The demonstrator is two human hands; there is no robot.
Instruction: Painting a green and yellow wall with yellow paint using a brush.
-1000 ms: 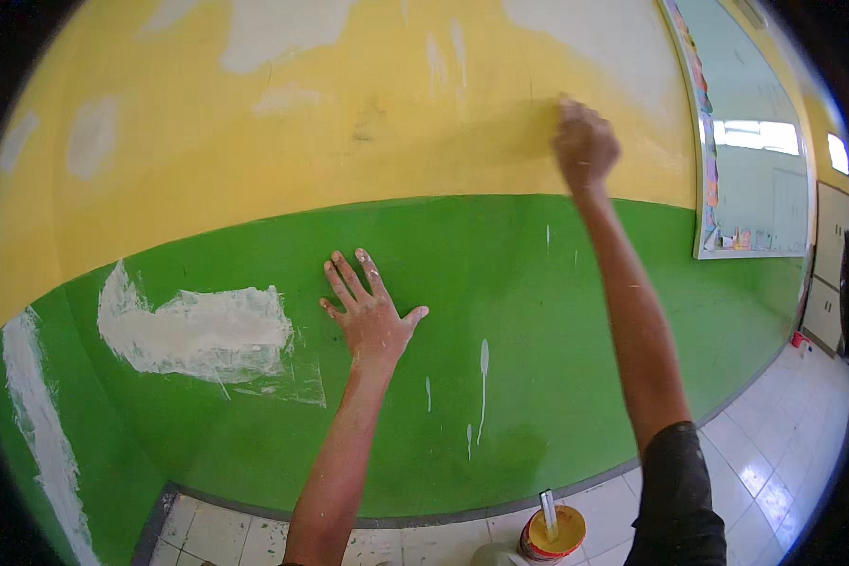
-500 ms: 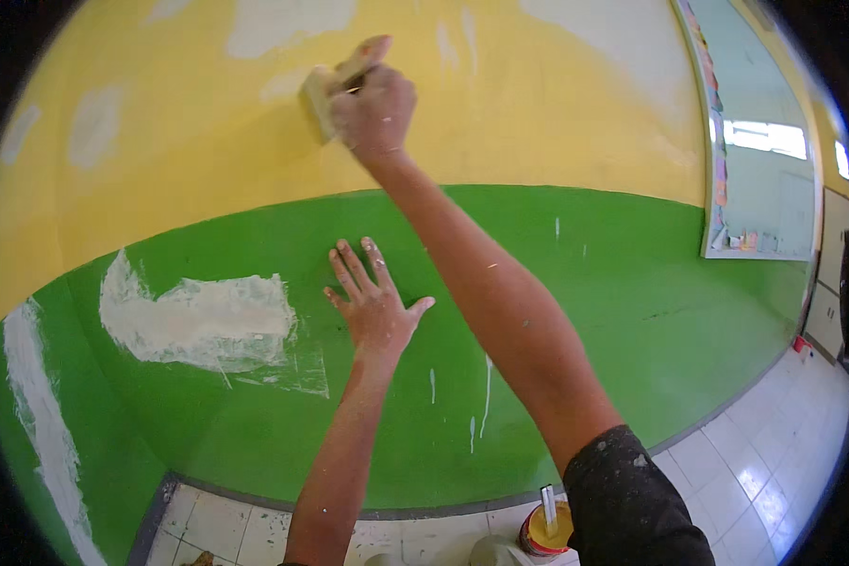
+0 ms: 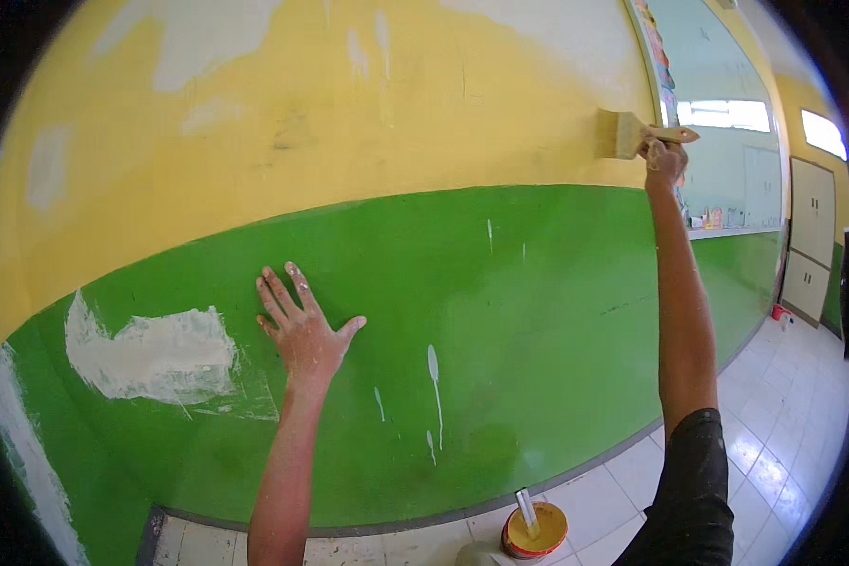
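My right hand (image 3: pixel 665 162) is closed around the wooden handle of a wide paintbrush (image 3: pixel 624 135). The bristles meet the yellow upper wall (image 3: pixel 500 123) just left of a framed glass board (image 3: pixel 726 151), and the handle's end points right. Against the green lower wall (image 3: pixel 557 311) my left hand (image 3: pixel 307 335) lies flat, fingers spread, with white specks on the fingertips. Left of it a rough white patch (image 3: pixel 151 354) covers part of the green.
A red-rimmed bucket of yellow paint (image 3: pixel 536 530) stands on the white tiled floor (image 3: pixel 623 472) near the wall's foot, a pale-handled tool leaning in it. Cabinets (image 3: pixel 809 241) stand at the far right. White drips (image 3: pixel 434 377) mark the green wall.
My right hand has swept the paintbrush far to the right along the yellow wall, up to the board's frame. The view has shifted right; my left hand stays flat on the green wall.
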